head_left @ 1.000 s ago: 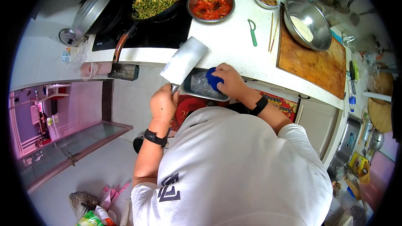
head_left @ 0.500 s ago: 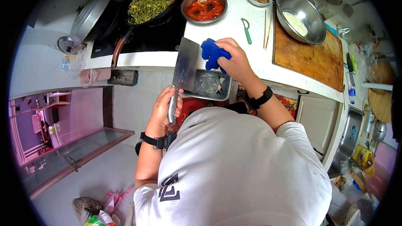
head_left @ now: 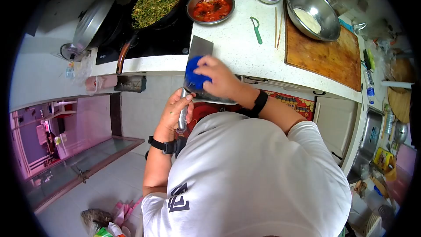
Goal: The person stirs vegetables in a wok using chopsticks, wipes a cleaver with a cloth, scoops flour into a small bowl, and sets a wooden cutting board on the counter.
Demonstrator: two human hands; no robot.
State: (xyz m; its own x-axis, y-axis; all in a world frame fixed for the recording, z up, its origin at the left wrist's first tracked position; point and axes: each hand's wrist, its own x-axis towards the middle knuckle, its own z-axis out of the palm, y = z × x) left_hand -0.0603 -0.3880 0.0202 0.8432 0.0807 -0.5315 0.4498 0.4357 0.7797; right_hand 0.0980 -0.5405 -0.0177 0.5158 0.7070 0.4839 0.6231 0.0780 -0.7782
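My left hand (head_left: pixel 176 107) is wrapped round the metal handle of a cleaver (head_left: pixel 201 47), whose broad blade points away from me toward the counter edge. A bunched blue cloth (head_left: pixel 196 73) lies against the flat of the blade, pressed there by my right hand (head_left: pixel 218 78). My right fingers are a little blurred by motion. Cloth and hand cover the lower and middle blade, so only its far end shows bare. Below them, a bin partly hidden by my hand shows just its rim (head_left: pixel 223 102).
A wok of chopped greens (head_left: pixel 158 6) sits on the black hob (head_left: pixel 173 46). Behind the cleaver stands a bowl of red food (head_left: pixel 212 8). A green peeler (head_left: pixel 257 30), chopsticks (head_left: pixel 277 28) and a wooden board (head_left: pixel 322 59) bearing a steel bowl (head_left: pixel 331 26) lie rightward.
My right hand has moved left and down with the blue cloth, from beside the cleaver onto its blade. My left hand keeps its hold on the handle.
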